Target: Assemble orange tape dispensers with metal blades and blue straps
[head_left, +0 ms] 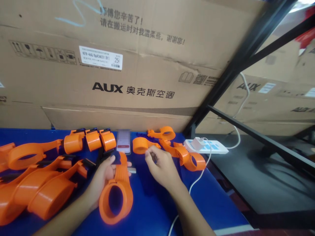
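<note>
My left hand (104, 178) is closed around an orange plastic ring-shaped part (117, 196), gripping it near its straight neck, with the thumb on a dark piece at the top. A small grey metal piece (132, 170) sticks out beside the neck. My right hand (161, 167) hovers just to the right with its fingers curled in a pinch; what it pinches is too small to name. A phone (123, 141) lies on the blue table (152, 213) just beyond both hands.
Several orange ring parts (41, 190) are piled at the left, and more (187, 155) lie at the right. A white power strip (209, 146) with a charger and cable sits at the table's right edge. Large cardboard boxes (110, 75) and a black rack frame (246, 52) stand behind.
</note>
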A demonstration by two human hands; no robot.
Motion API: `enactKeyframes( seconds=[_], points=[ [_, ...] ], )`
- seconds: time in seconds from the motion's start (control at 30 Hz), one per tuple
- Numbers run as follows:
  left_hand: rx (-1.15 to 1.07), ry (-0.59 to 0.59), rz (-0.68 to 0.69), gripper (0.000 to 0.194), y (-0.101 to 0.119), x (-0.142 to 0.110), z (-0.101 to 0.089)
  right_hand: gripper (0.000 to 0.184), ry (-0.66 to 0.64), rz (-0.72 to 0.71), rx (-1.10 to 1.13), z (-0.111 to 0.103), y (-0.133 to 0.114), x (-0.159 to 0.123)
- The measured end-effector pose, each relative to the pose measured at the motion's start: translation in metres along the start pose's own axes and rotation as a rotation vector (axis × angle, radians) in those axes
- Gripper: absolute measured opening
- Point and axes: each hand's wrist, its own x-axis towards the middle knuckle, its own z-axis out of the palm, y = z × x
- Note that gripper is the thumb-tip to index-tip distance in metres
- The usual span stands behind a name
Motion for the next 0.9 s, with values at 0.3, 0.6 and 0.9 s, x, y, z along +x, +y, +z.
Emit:
enactKeyframes(
  seconds=[0.3, 0.6, 0.9],
  points=[
    [0.010, 0.081, -0.042, 0.068, 0.005, 0.003, 0.002, 0.019, -0.227, 0.163, -0.639, 0.001, 0.010, 0.001],
    [0.000, 0.038, -0.052, 0.064, 0.003, 0.004, 0.005, 0.018, -0.280, 0.241, -0.710, 0.009, 0.012, 0.000],
    [-0.048, -0.077, -0.071, 0.067, 0.004, -0.004, 0.010, 0.010, 0.009, 0.111, -0.521, 0.003, 0.004, 0.002]
  ],
)
